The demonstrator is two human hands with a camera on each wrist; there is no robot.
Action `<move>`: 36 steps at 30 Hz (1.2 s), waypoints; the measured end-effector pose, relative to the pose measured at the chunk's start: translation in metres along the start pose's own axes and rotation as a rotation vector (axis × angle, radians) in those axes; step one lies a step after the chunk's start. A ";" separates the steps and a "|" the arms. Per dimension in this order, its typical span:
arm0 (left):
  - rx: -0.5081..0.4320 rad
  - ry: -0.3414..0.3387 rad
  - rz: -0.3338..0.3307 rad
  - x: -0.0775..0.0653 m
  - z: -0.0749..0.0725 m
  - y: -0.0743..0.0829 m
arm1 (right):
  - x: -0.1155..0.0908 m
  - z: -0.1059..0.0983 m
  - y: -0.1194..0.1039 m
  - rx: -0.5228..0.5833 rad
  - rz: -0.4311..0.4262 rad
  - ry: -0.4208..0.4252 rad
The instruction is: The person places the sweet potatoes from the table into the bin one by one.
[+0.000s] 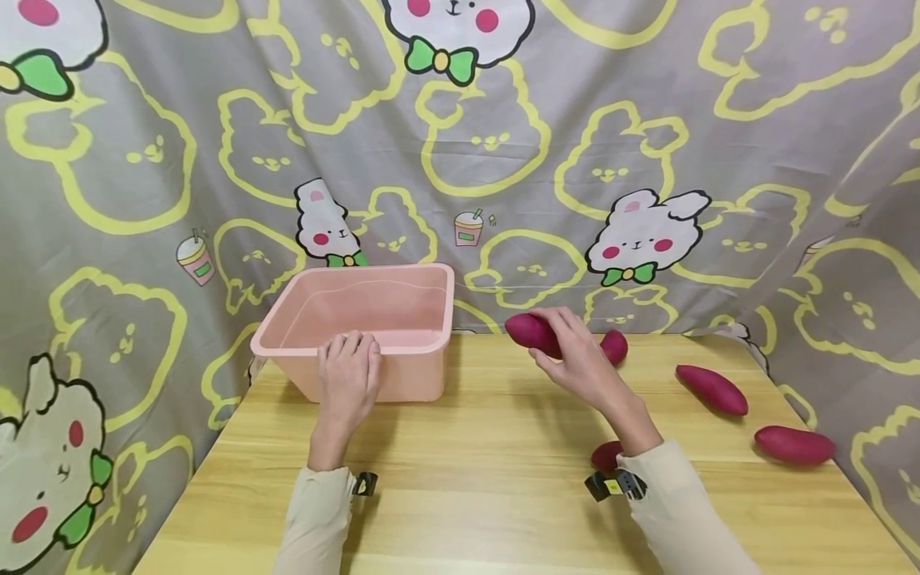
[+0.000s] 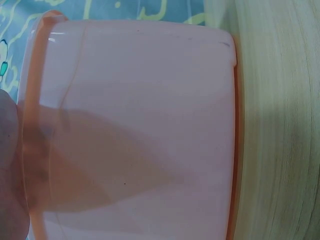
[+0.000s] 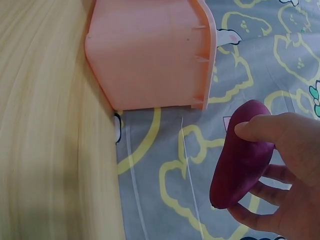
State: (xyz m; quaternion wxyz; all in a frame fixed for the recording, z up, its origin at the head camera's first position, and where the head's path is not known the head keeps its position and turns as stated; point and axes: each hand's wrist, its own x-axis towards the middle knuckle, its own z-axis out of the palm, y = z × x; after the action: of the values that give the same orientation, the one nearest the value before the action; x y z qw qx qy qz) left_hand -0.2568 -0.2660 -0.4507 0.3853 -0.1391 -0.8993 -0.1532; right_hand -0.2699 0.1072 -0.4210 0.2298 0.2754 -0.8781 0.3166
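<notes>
Sweet potato (image 1: 529, 331), held right of the pink bin (image 1: 406, 377), is pinched by the right hand (image 1: 580, 361); the left hand's (image 1: 348, 375) fingers curl over the bin's near rim (image 1: 417, 349), inner walls (image 1: 359, 302) showing.

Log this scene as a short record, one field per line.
Container: pink bin, upright, at the table's left
Left hand: grips the bin's near rim
Right hand: holds a purple sweet potato, raised and apart from the bin
Behind right hand: second sweet potato, partly hidden
By right wrist: third sweet potato, partly hidden
Right side of table: two more sweet potatoes
Surface: wooden table
Backdrop: grey cloth with cartoon animals
</notes>
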 end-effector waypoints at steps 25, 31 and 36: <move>-0.002 0.007 0.002 0.001 -0.001 0.000 | 0.014 0.015 -0.009 0.003 -0.035 -0.013; -0.004 0.013 -0.003 0.000 0.001 -0.002 | 0.018 0.017 -0.013 0.014 -0.041 -0.021; -0.004 0.010 -0.001 0.000 0.000 -0.001 | 0.021 0.019 -0.014 0.025 -0.049 -0.025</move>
State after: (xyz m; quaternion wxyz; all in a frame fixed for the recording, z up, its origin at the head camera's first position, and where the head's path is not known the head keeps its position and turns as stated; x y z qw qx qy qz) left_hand -0.2576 -0.2665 -0.4507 0.3895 -0.1386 -0.8971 -0.1557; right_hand -0.2806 0.0777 -0.4163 0.2231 0.3038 -0.8698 0.3184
